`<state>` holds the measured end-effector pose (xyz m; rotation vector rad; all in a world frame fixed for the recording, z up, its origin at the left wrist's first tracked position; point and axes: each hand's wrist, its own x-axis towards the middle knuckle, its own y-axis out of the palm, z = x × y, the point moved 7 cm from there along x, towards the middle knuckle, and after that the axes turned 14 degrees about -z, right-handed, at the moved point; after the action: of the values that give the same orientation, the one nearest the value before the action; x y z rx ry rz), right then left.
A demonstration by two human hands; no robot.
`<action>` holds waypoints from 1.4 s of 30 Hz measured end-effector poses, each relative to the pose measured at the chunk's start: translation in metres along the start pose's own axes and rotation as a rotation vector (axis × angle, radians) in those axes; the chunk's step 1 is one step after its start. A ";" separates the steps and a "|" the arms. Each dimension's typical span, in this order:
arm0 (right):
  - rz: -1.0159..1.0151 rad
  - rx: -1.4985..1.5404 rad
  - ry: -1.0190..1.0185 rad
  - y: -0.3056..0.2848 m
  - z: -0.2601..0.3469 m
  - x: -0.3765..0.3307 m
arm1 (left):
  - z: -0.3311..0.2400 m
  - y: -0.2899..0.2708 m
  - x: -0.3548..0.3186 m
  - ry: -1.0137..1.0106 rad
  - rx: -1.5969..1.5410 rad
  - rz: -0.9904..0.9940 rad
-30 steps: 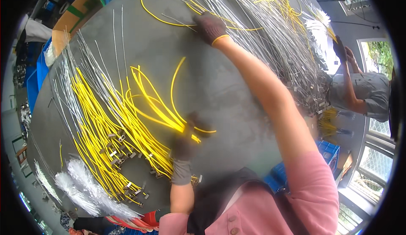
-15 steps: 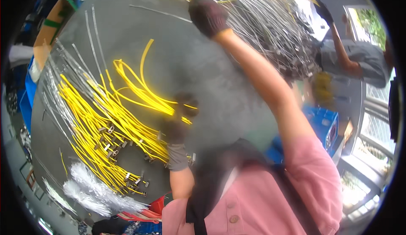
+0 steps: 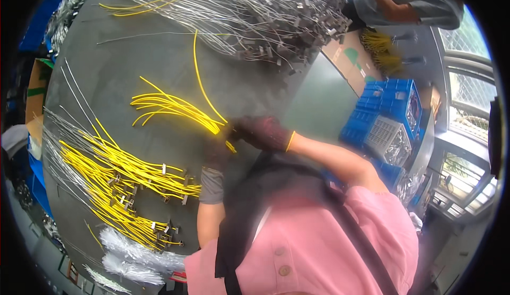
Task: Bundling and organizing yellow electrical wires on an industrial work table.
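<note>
My left hand (image 3: 217, 150), in a dark glove with a grey cuff, is closed around a bundle of yellow tubes (image 3: 178, 107). Their long ends fan out to the left, and short ends poke out beyond the fingers. One yellow tube (image 3: 200, 74) curves away from the rest, toward the far side. Right up against the left hand is my right hand (image 3: 261, 132), in a dark reddish glove with a yellow hem. Its fingers look curled in at the tubes; blur hides what they grip. Left of my hands lies a pile of yellow-sleeved wires (image 3: 122, 173) with small metal connectors.
A large heap of clear wires with metal connectors (image 3: 287, 21) covers the far side of the dark table (image 3: 106, 64). Blue crates (image 3: 390, 101) and a cardboard sheet (image 3: 350, 61) are at the right. Clear plastic strands (image 3: 133, 260) lie near left. Another person (image 3: 409, 2) stands far right.
My right hand has come back from the far wire heap to my left hand. The left hand still holds the yellow tubes. The view has shifted, showing more of the right side.
</note>
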<state>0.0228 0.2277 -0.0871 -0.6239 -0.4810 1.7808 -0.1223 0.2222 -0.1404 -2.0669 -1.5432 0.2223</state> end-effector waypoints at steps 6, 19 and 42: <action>-0.891 -0.518 0.053 -0.161 -0.063 -0.041 | -0.090 -0.010 -0.005 -0.417 -0.364 -0.106; -0.370 -0.397 0.435 -0.175 -0.155 -0.085 | -0.160 0.049 -0.091 -0.558 -0.500 -0.044; 0.042 -0.295 0.650 -0.092 -0.323 -0.770 | -0.235 0.302 -0.045 -0.895 -1.248 -0.075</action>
<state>0.4697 -0.4810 -0.1500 -1.3662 -0.2771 1.4427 0.2190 0.0460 -0.1073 -3.0371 -2.7673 0.1734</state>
